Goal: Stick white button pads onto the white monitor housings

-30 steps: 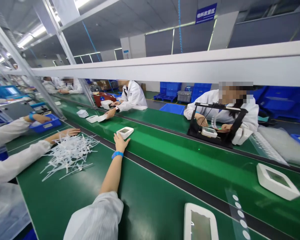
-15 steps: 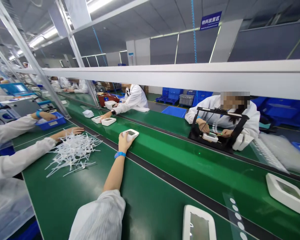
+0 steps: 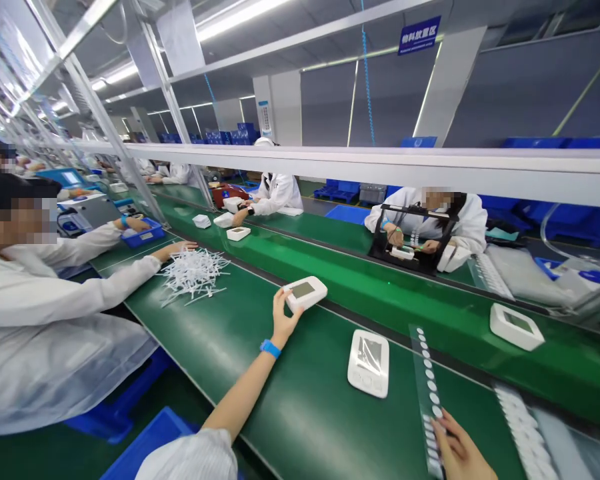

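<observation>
My left hand (image 3: 283, 317), with a blue wristband, grips a white device with a grey screen (image 3: 305, 292) and holds it just above the green bench near the conveyor's edge. A second white device (image 3: 369, 362) lies flat on the bench to its right. At the bottom right my right hand (image 3: 460, 452) rests on a clear strip of round white stickers (image 3: 427, 383), fingers pressed on its near end. Another white device (image 3: 516, 326) rides the green conveyor (image 3: 380, 293) at the right.
A person in white at my left has a hand by a pile of white plastic strips (image 3: 194, 272). Across the belt, people in white work; one sits at a black frame fixture (image 3: 413, 240). More white devices (image 3: 238, 233) lie up the belt. A blue bin (image 3: 145, 443) sits below.
My left hand took the white device off the belt and drew it back toward me. My view pulled back and down, bringing my right hand and the sticker strip into sight.
</observation>
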